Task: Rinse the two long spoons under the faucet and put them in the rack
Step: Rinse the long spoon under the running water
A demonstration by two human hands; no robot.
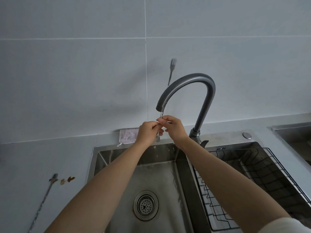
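- Your left hand (147,132) and right hand (174,127) both pinch one spoon (157,137) under the faucet (190,80), its long axis hanging toward 6 o'clock.
- The rack (262,172) sits at 4 o'clock, nearer your right hand.

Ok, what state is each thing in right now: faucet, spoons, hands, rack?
Faucet: running, thin stream at the spout.
Spoon: held under the stream, lower end hanging below the hands.
Left hand: pinching the spoon.
Right hand: pinching the spoon.
Long utensil: lying untouched, left of the sink.
Rack: in the sink's right half, no spoon seen in it.
Cloth: lying behind the sink.
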